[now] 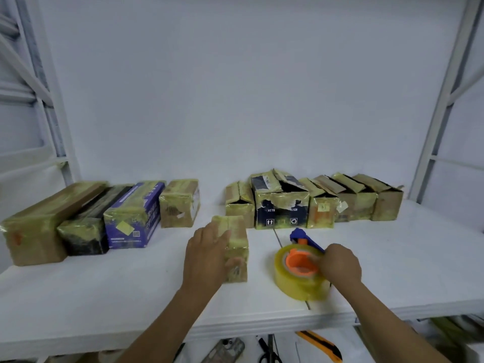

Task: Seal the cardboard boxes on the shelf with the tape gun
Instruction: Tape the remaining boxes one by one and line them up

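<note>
**Both hands at work at the shelf front**

The left hand (pixel 207 254) gripped the small box (pixel 237 241), with fingers curled over its top left edge and the thumb pressed on its near face. That box stood on the shelf (pixel 117 297) towards the front edge, wrapped in yellowish tape. At 3 o'clock from it, near but apart, the right hand (pixel 339 263) was closed on the tape gun (pixel 301 265), fingers curled in at the orange hub. How it held the handle was hidden by the hand itself. The gun lay on the shelf with its yellow roll (pixel 290 284) nearest the person. Its blue head (pixel 297 235) pointed to 11 o'clock.

At 10 o'clock from the left hand, four closed, taped boxes stood side by side. From the left they were a brown box (pixel 39 229), a black box (pixel 86 231), a purple box (pixel 133 218) and a tan box (pixel 179 204).

At 1 o'clock from the small box, a second row stood further back with flaps raised. In it a dark box (pixel 281 209) with white print had one brown box on its left and several more open boxes (pixel 361 200) on its right, all touching.

At 6 o'clock, below the shelf edge, lay scissors (pixel 267 349) and an orange-and-black knife (pixel 322 345).
</note>
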